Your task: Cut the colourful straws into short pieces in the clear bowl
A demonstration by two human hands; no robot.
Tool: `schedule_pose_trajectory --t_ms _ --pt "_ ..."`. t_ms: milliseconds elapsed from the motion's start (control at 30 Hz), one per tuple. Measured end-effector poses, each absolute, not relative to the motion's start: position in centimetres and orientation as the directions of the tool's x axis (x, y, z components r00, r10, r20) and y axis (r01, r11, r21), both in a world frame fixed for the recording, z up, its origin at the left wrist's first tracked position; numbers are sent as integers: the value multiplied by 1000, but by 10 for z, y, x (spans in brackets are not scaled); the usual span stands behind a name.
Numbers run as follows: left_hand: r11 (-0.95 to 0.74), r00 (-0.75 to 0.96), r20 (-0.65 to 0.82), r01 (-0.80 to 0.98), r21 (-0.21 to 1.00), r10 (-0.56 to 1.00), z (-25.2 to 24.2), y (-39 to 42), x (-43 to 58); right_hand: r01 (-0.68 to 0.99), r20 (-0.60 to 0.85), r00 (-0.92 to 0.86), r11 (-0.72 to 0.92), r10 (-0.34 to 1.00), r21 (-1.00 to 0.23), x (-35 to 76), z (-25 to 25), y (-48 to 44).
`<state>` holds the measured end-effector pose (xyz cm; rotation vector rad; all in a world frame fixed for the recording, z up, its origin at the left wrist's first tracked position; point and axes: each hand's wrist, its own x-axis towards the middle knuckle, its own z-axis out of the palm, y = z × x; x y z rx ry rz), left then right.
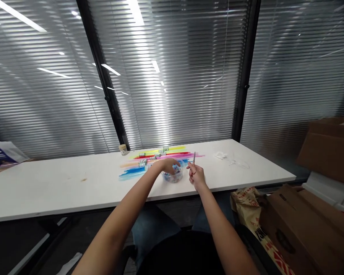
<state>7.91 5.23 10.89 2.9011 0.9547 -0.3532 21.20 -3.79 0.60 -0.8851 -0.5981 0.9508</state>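
Far left: bare stretch of white table (54, 191), then a small pale-lidded jar (123, 150) at the back edge by the window frame.

Next, coloured strips (132, 172) laid flat in rows, blue nearest us, yellow at the back, small banded rolls among them. We can't tell the material.

Left hand (169, 165): reaching over the rim, fingers down in the clear bowl (182, 173) of small mixed bits, near the front edge. Can't tell if it's pinching anything; fingertips hidden. We'd go in with fingertips, take few bits at a time, and not lean on the rim, since the bowl looks light and could tip.

Just right of the bowl: scissors (194, 157), blades pointing up, apart from the bowl. Right hand (198, 176) is wrapped round the handles. We'd want the blades together and tips clear of the left fingers while those work.

Further right: crumpled white piece (221, 155), then clear plastic (239, 164). Both well away from our hands.
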Motion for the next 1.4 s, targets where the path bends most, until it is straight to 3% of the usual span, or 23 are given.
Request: schedule_pose_trajectory --t_ms 67,433,633,833,1200,1400 --pt "-806 763 -298 591 -37 574 101 53 84 -443 54 479 295 876 -847 211 7 -37" --pt "-809 789 -236 588 23 567 90 50 90 -379 81 453 275 888 -884 211 4 -34" --pt "-742 734 -326 658 127 596 104 55 86 -361 85 440 263 894 -895 211 5 -37" --pt "-596 676 -411 735 323 611 110 55 82 -322 91 437 250 895 -913 211 5 -38" --pt "-644 562 -512 765 23 649 121 39 86 -306 99 433 249 896 -919 212 2 -36" --pt "-658 590 -447 753 4 672 109 43 82 -276 115 434 253 894 -927 211 2 -35"
